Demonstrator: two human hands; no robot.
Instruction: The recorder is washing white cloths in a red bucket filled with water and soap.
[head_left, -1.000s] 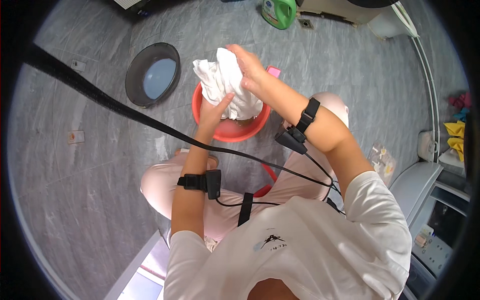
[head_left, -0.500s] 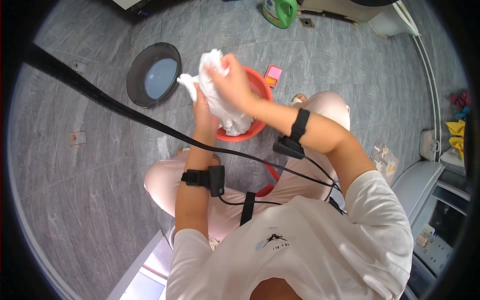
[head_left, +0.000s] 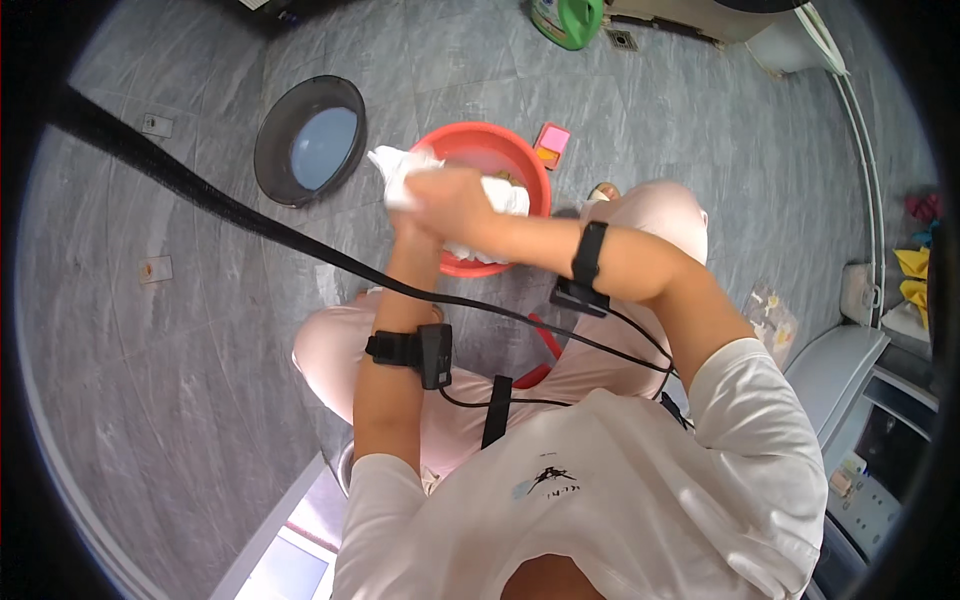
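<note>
A white cloth (head_left: pixel 397 176) is bunched between my two hands over the left rim of a red basin (head_left: pixel 540 180). More of the white fabric hangs down into the basin. My right hand (head_left: pixel 450 203) is closed on the cloth and slightly smeared by motion. Beneath and beside it, my left hand (head_left: pixel 412 228) grips the same cloth, its fingers mostly hidden by the right hand and the fabric. Just right of the basin, on the floor, lies a small red dish (head_left: pixel 552 145) with a pink block in it.
A dark basin (head_left: pixel 265 150) holding bluish water stands at the left. At the far side are a green bottle (head_left: pixel 575 22) and a floor drain (head_left: pixel 621 40). A black cable (head_left: pixel 250 227) crosses the view above my left forearm. A clear plastic bag (head_left: pixel 771 318) lies to the right.
My right hand has come down toward me and left, over my left hand. The raised cloth has dropped lower and bunched up, so more of the red basin shows.
</note>
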